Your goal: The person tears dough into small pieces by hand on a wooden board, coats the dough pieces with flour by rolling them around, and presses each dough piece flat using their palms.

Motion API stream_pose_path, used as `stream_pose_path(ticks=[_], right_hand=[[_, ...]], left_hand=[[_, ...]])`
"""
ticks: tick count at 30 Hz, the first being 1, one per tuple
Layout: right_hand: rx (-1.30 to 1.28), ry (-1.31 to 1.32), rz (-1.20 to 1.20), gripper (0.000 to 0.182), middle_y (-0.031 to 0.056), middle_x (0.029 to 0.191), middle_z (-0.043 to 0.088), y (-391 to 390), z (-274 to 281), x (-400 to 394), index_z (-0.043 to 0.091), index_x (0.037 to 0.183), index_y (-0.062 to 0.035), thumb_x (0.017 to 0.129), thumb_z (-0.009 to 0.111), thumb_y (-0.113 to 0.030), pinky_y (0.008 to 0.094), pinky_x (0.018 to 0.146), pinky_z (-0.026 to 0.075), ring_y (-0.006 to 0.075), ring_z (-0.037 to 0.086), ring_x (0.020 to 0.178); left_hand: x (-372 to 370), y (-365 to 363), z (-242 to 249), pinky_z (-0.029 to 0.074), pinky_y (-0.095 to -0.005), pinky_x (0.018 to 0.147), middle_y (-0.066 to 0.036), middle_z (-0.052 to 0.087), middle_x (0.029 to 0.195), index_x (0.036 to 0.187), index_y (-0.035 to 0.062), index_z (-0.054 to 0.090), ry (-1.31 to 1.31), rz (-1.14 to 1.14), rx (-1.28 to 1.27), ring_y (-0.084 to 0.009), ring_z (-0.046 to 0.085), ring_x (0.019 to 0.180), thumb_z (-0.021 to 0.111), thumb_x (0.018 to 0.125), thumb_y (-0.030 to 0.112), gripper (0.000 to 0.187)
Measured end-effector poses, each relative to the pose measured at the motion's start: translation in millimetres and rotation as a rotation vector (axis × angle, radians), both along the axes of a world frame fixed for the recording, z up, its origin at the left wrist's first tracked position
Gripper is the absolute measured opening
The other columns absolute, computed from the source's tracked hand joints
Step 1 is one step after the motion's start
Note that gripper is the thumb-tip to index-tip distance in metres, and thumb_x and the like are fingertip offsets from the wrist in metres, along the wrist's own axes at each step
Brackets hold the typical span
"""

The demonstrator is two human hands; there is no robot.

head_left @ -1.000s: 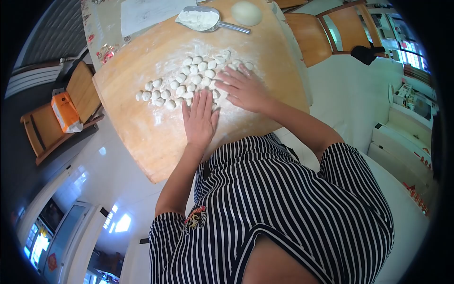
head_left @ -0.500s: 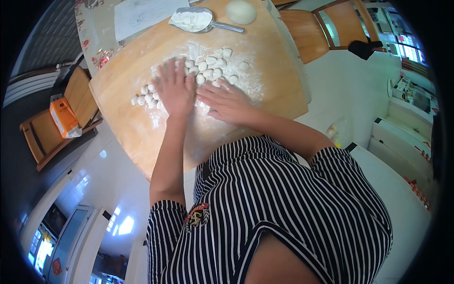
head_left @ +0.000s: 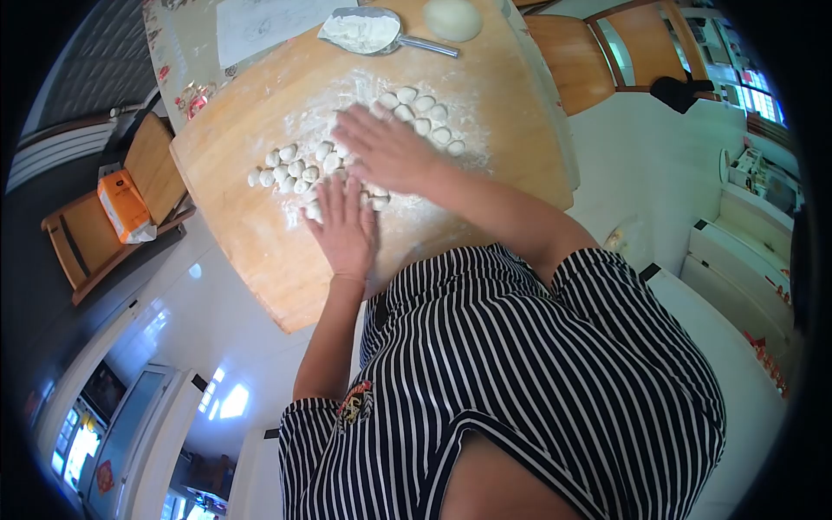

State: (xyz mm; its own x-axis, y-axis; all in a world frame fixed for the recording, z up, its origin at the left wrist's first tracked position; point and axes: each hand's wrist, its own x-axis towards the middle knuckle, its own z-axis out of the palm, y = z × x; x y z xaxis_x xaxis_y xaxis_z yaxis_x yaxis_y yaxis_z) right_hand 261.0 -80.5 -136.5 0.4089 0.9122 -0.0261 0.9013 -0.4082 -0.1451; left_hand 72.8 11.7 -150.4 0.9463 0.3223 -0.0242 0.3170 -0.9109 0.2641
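Several small floured dough pieces point(head_left: 440, 135) lie spread over the wooden board point(head_left: 260, 260), with white flour around them. My left hand point(head_left: 349, 234) rests palm down on the near pieces, its fingers spread. Beyond it and to the right, my right hand point(head_left: 390, 152) lies flat over other pieces in the middle of the group, fingers extended. What is under both palms is hidden. More dough pieces point(head_left: 288, 153) sit to the left of my hands.
A metal scoop of flour point(head_left: 362, 33) and a large round dough ball point(head_left: 453, 19) are at the board's far side, near a paper sheet point(head_left: 264, 26). An orange package point(head_left: 126, 206) is on a left chair point(head_left: 78, 251). Another chair point(head_left: 568, 61) stands at right.
My left hand has moved back toward my body, and my right hand has shifted forward and slightly left. Some dough pieces have rolled to different spots.
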Motion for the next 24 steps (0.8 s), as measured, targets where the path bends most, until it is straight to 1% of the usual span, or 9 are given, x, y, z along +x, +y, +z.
stream_pose_path(ticks=[1,4,6,10,16,19,21,22,24], right_hand=[[-0.049,0.136,0.043,0.069,0.0100,0.175,0.017,-1,19,-12,0.026,0.166,-0.0123,0.110,0.025,-0.053,0.0494,0.132,0.003,0.0251,0.007,0.163],[-0.106,0.077,0.162,0.068,0.0103,0.174,0.022,-20,9,-51,0.031,0.164,-0.0112,0.109,0.036,-0.051,0.0502,0.132,0.008,0.0252,0.016,0.162],[0.090,0.083,0.176,0.064,0.0088,0.172,0.030,-35,-3,-70,0.041,0.160,-0.0104,0.109,0.040,-0.049,0.0524,0.130,0.013,0.0244,0.022,0.161],[0.027,-0.011,0.037,0.055,0.0065,0.166,0.041,-24,16,-33,0.057,0.147,-0.0122,0.105,0.049,-0.047,0.0558,0.128,0.016,0.0250,0.028,0.158],[0.184,0.022,-0.112,0.055,0.0070,0.164,0.043,-83,1,2,0.057,0.148,-0.0169,0.101,0.055,-0.045,0.0577,0.126,0.020,0.0289,0.033,0.154],[0.110,0.070,-0.121,0.056,0.0065,0.167,0.040,-102,14,-16,0.053,0.152,-0.0182,0.101,0.056,-0.040,0.0577,0.127,0.023,0.0280,0.031,0.157],[-0.005,0.093,0.084,0.056,0.0052,0.168,0.038,-105,13,-32,0.050,0.156,-0.0206,0.103,0.053,-0.040,0.0577,0.128,0.019,0.0255,0.029,0.158],[-0.018,0.104,0.209,0.056,0.0036,0.170,0.035,-101,17,-38,0.045,0.159,-0.0227,0.108,0.045,-0.044,0.0561,0.131,0.009,0.0229,0.024,0.160],[0.076,0.175,0.221,0.057,0.0028,0.170,0.035,-61,1,-45,0.043,0.160,-0.0244,0.108,0.043,-0.048,0.0562,0.130,0.010,0.0232,0.023,0.160]], left_hand=[[6,9,-2,0.006,-0.0628,0.127,-0.004,0.031,0.172,0.163,0.0243,0.039,-0.024,0.115,-0.012,-0.0276,0.024,0.160,0.039,0.111,0.042,0.055],[31,39,-5,0.006,-0.0636,0.126,-0.005,0.030,0.172,0.164,0.0244,0.037,-0.082,0.188,-0.018,-0.0312,0.019,0.161,0.034,0.112,0.045,0.056],[53,52,-6,0.006,-0.0635,0.126,-0.005,0.029,0.172,0.165,0.0242,0.036,-0.063,0.186,-0.021,-0.0317,0.018,0.161,0.033,0.112,0.045,0.057],[84,50,-8,0.006,-0.0633,0.126,-0.006,0.030,0.172,0.164,0.0237,0.037,-0.058,0.121,0.001,-0.0324,0.018,0.161,0.032,0.112,0.047,0.057],[82,-16,5,0.011,-0.0625,0.127,-0.007,0.033,0.170,0.163,0.0193,0.039,-0.125,-0.047,0.000,-0.0297,0.026,0.159,0.040,0.110,0.045,0.059],[41,-29,0,0.009,-0.0612,0.128,-0.008,0.032,0.171,0.163,0.0163,0.039,-0.060,-0.181,-0.184,-0.0274,0.026,0.159,0.042,0.109,0.042,0.059],[8,-28,-6,0.008,-0.0612,0.128,-0.008,0.031,0.171,0.163,0.0153,0.037,-0.041,-0.208,-0.088,-0.0246,0.025,0.159,0.042,0.109,0.041,0.061],[-4,-24,-1,0.007,-0.0618,0.127,-0.007,0.030,0.172,0.165,0.0154,0.034,0.042,-0.180,-0.065,-0.0271,0.023,0.160,0.040,0.109,0.043,0.063],[-10,-1,-4,0.006,-0.0620,0.127,-0.007,0.029,0.172,0.165,0.0158,0.033,0.056,-0.107,0.032,-0.0289,0.021,0.161,0.038,0.110,0.044,0.063]])
